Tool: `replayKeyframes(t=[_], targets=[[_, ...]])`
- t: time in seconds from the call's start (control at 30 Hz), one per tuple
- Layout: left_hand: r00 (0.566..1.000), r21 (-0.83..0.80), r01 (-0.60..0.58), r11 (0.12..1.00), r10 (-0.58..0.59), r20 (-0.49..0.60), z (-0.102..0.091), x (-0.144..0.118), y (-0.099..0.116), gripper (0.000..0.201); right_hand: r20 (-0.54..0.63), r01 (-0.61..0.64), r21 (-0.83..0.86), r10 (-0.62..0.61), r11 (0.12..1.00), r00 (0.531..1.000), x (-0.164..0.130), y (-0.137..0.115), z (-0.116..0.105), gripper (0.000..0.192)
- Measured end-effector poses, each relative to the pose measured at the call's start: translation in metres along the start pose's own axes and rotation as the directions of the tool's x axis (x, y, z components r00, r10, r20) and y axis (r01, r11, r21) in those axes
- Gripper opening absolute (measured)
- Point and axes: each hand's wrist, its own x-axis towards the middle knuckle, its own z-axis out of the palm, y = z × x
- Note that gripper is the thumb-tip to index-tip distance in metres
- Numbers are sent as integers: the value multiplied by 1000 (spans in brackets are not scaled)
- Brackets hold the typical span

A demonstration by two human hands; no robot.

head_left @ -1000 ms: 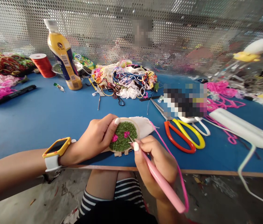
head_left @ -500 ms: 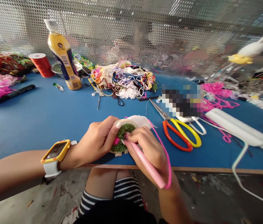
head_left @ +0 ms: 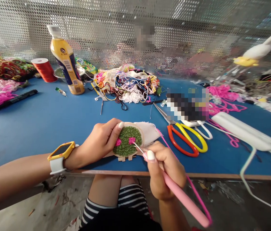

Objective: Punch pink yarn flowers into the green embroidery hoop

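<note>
My left hand (head_left: 104, 139) is closed on the left rim of a small round embroidery hoop (head_left: 142, 133), its thumb on top. White fabric (head_left: 148, 131) sticks out beyond the hoop on the right. Inside the hoop are green looped stitches (head_left: 127, 149) with two pink patches, one partly under my left thumb. My right hand (head_left: 166, 170) grips a pink punch needle (head_left: 185, 199), whose metal tip reaches the right pink patch (head_left: 132, 140). Bright pink yarn (head_left: 199, 194) runs from the tool's back end up past my right hand to the fabric.
Scissors (head_left: 185, 139) with red and yellow handles lie right of the hoop. Behind are a yarn pile (head_left: 130, 85), a drink bottle (head_left: 67, 64) and a red thread spool (head_left: 44, 70). A white power strip (head_left: 243, 131) with cables lies at right. The table's front edge (head_left: 222, 175) is close.
My right hand has drawn back down and right from the hoop, uncovering the needle shaft and the right pink patch. My left hand keeps its hold on the hoop.
</note>
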Motion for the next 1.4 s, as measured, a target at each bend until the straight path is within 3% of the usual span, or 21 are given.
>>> replayKeyframes(t=[0.33, 0.57, 0.97, 1.23, 1.33, 1.4], targets=[[1000, -13, 7, 1000, -7, 1, 0, 1, 1, 25, 89, 95, -12, -93, 995, 992, 1, 3, -3, 20], [1000, -16, -10, 1000, 10, -4, -1, 1, 3, 24, 66, 189, -120, -182, 975, 981, 0, -3, -4, 22], [1000, -41, 11, 999, -11, 10, 0, 0, 2, 25, 101, 186, -93, -176, 978, 979, 2, -1, -1, 21], [1000, -21, 18, 1000, -18, 0, -1, -2, 4, 25, 109, 204, -218, -184, 954, 977, 10, -7, 6, 26], [1000, -19, 7, 1000, -7, -17, 0, -3, 4, 24, 60, 227, -286, -219, 931, 974, 10, -10, 10, 29], [1000, -20, 5, 1000, -5, -23, 0, -3, 5, 25, 15, 173, -328, -178, 929, 984, 10, -10, 11, 27]])
